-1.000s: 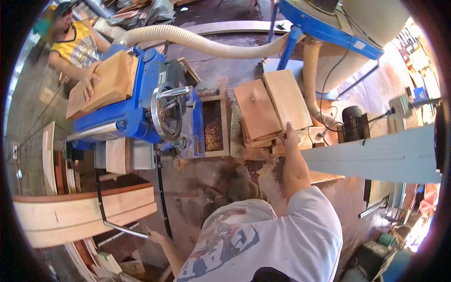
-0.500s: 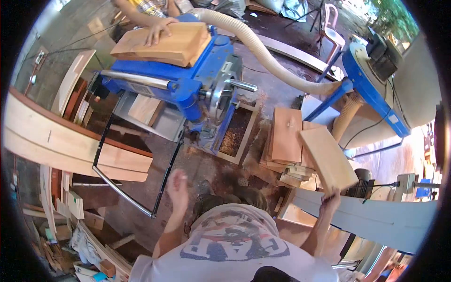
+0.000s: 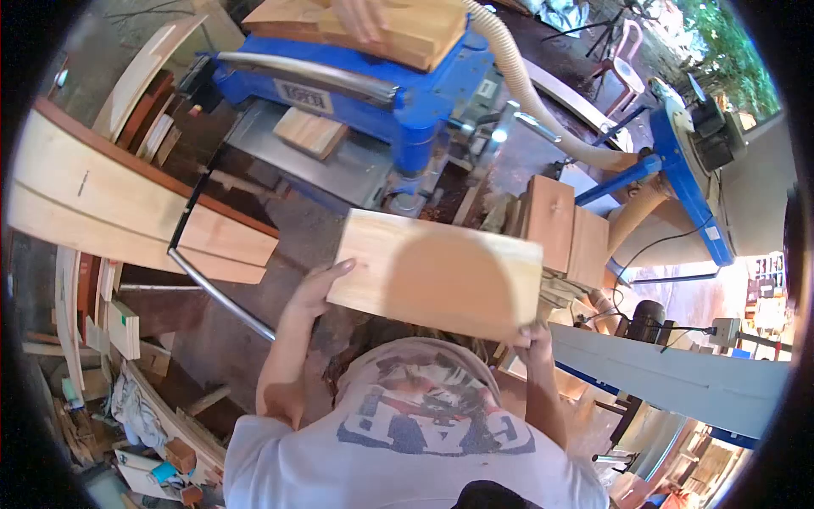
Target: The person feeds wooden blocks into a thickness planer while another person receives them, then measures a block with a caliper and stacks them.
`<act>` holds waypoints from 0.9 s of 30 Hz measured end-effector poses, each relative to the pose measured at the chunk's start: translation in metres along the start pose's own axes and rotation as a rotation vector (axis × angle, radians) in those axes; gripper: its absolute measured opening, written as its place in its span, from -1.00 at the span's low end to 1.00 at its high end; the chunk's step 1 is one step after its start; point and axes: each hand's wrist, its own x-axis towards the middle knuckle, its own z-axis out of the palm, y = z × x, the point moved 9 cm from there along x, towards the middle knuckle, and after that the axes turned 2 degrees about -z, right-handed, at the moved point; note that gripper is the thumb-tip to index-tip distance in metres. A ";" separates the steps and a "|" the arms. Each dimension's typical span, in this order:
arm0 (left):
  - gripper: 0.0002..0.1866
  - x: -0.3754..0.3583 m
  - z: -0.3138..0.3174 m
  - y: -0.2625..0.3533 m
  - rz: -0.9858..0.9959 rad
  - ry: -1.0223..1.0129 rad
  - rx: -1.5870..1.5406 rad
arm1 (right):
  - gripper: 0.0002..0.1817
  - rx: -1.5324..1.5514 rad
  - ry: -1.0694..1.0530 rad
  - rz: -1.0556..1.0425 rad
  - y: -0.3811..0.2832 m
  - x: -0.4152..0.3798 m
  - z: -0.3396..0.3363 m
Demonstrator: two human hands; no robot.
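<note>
A pale wooden board, partly under a round shadow, is held level in front of my chest. My left hand grips its left end, thumb on the upper face and the other fingers mostly hidden. At the lower right corner, my right hand is closed on the same board. Beyond it stands a blue thickness planer, with a short wooden piece lying on its metal bed. Another person's hand, blurred, rests on thick planks on top of the planer.
Stacked boards stand right of the planer, near a blue dust collector with a ribbed hose. Long planks reach in from the left. A roller bar juts out near my left arm. Offcuts crowd the lower left.
The board has come from beside the stack on the right to in front of my chest. My left hand, empty before, now grips its other end. The view has shifted closer to the planer.
</note>
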 end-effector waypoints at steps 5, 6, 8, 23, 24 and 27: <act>-0.37 -0.082 -0.112 -0.003 0.249 0.314 -0.259 | -0.53 0.135 -0.295 0.207 0.038 0.088 0.147; -0.37 -0.085 -0.138 -0.026 0.248 0.378 -0.311 | -0.49 0.093 -0.368 0.201 0.025 0.092 0.193; -0.38 -0.099 -0.166 -0.043 0.286 0.469 -0.411 | -0.38 0.017 -0.379 0.190 0.036 0.112 0.240; -0.40 0.014 -0.265 0.004 0.508 0.665 -0.531 | -0.59 -0.698 -0.166 0.230 0.125 0.112 0.181; -0.39 0.031 -0.267 0.008 0.517 0.702 -0.490 | -0.60 -0.776 -0.133 0.208 0.127 0.108 0.165; -0.37 0.062 -0.272 0.023 0.485 0.754 -0.531 | -0.56 -1.023 -0.080 -0.007 0.116 0.098 0.134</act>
